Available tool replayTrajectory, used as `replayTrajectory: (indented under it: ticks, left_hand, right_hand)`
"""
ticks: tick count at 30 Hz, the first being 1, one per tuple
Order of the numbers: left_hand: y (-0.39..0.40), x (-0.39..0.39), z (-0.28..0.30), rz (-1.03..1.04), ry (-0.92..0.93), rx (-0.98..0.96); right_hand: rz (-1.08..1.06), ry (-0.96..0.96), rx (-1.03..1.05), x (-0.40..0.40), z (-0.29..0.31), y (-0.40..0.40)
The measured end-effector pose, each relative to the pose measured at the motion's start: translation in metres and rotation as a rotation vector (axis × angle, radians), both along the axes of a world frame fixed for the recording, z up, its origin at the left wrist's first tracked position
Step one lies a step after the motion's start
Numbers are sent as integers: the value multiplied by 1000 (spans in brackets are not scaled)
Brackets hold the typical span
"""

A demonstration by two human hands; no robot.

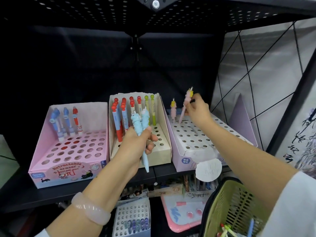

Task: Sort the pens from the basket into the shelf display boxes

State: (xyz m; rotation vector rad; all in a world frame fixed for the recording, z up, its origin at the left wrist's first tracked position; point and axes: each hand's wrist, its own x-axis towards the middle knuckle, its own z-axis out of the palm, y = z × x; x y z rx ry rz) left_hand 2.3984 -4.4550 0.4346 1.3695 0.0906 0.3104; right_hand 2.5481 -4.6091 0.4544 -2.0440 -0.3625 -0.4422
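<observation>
Left hand (136,142): arm extended forward, fingers curled in a closed grip. Right hand (196,111): arm extended further forward, fingertips pinched together, wrist bent downward.

Place: stationery shop
Evidence: printed display boxes (68,146) of pens on a black metal shelf (171,173), more stock below, a shopping basket (234,207)

pink box (68,161): near holes lying open | beige box (159,151): far rows standing full of pens (133,108) | lilac box (196,142): near and right holes lying open
</observation>
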Motion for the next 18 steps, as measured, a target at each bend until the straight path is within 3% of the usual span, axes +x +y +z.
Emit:
replayTrajectory:
  ticks: [11,14,18]
  left_hand:
    - [6,1,-7,46,-53,35]
    - [8,1,-5,51,-74,13]
    - [5,-1,-2,51,-93,-4]
  right_hand:
    - [9,150,-443,25,-13,12]
    - [-35,161,-378,21,-17,13]
    - [-83,-98,20,-11,5,16]
